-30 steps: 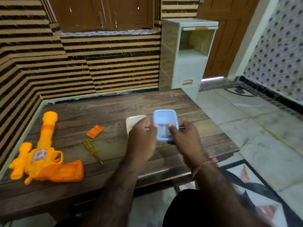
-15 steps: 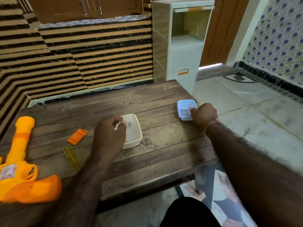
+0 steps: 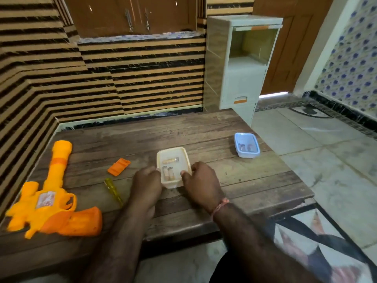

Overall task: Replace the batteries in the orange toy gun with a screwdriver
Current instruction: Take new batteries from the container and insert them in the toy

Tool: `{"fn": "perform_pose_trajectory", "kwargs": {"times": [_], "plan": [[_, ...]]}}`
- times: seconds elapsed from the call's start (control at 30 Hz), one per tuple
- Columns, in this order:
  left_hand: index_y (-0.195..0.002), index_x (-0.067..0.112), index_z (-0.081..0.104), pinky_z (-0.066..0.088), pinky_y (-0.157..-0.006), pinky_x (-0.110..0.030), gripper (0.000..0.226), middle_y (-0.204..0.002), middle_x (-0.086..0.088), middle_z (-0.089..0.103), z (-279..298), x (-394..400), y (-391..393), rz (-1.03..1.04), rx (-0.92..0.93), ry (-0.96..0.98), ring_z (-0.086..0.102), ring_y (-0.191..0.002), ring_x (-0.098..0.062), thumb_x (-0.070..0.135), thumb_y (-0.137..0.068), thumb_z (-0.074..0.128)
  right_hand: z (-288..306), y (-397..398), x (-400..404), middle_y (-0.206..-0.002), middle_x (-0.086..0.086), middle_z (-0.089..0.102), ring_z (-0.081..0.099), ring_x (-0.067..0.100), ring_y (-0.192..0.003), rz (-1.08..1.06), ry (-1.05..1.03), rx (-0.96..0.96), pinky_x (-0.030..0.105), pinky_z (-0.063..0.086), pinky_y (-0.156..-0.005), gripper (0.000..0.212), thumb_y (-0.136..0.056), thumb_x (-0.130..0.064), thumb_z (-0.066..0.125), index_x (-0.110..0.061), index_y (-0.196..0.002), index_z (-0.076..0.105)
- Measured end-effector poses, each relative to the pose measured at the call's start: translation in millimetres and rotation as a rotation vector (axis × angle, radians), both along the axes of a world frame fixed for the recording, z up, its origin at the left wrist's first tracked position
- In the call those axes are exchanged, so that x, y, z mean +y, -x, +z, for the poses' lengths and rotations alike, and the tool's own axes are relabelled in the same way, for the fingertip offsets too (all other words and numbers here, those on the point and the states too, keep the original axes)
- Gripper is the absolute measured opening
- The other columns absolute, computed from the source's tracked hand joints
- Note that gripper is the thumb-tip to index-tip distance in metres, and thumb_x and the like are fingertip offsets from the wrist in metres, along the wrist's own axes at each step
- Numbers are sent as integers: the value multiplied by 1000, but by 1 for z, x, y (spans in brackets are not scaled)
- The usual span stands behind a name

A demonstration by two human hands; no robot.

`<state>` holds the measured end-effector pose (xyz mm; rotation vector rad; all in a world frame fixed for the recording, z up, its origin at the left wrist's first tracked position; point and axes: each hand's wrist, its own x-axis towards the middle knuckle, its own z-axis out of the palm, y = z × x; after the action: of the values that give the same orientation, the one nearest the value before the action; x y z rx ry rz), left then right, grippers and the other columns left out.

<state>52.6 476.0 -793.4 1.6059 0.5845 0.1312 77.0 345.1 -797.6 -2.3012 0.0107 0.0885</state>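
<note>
A: Where's the orange toy gun [image 3: 51, 203]?

B: Near-left on the wooden table [image 3: 255, 180], lying flat, barrel pointing far. Hollow moulded plastic by the look, so I'd judge it light, stiff and a bit slick; best held by the fat grip end at its near right.

A: And its cover?

B: The orange battery cover [image 3: 119, 167] lies apart from it, with the yellow screwdriver [image 3: 113, 192] just nearer.

A: The hands?

B: Left hand [image 3: 147, 185] and right hand [image 3: 201, 183] flank the cream tray [image 3: 184, 160], fingers curled on its near corners, holding it. Three batteries [image 3: 169, 172] lie inside, small, hard and likely to roll.

A: Anything else?

B: A blue tray [image 3: 237, 147] far right, near the table edge, with a few more cells
</note>
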Motion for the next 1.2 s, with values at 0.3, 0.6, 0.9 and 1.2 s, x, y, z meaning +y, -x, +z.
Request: {"fn": "perform_pose_trajectory", "kwargs": {"times": [0.3, 0.6, 0.9, 1.2], "plan": [[-107, 19, 70, 54, -77, -38, 34, -110, -8, 73, 4, 16, 91, 223, -150, 676, 68, -94, -24, 40, -99, 45, 18, 90, 23, -66, -6, 66, 60, 8, -63, -42, -635, -41, 39, 55, -66, 19, -91, -8, 56, -13, -75, 64], [-103, 15, 70, 46, -93, -48, 41, -102, -13, 70, 0, 39, 136, 158, -366, 1149, 66, -93, -32, 44, -98, 41, 24, 142, 37, -92, -10, 71, 65, 4, -89, 407, -368, -194, 29, 54, -82, 26, -78, -31, 74, -28, -104, 71], [-99, 11, 78, 61, -76, -45, 56, -105, -15, 73, 4, 36, 134, 35, -274, 1159, 73, -89, -31, 51, -97, 38, 10, 133, 40, -149, 9, 45, 38, 26, -139, 707, 272, -728, 42, 34, -110, 66, -82, -62, 52, -21, -133, 54], [-68, 9, 80, 59, -60, -31, 75, -77, -9, 75, -8, 30, 129, 145, -291, 1142, 75, -71, -22, 49, -103, 27, -7, 151, 56, -141, 9, 54, 43, 28, -137, 620, 378, -862, 46, 37, -107, 59, -103, -50, 25, -10, -135, 55]]}}
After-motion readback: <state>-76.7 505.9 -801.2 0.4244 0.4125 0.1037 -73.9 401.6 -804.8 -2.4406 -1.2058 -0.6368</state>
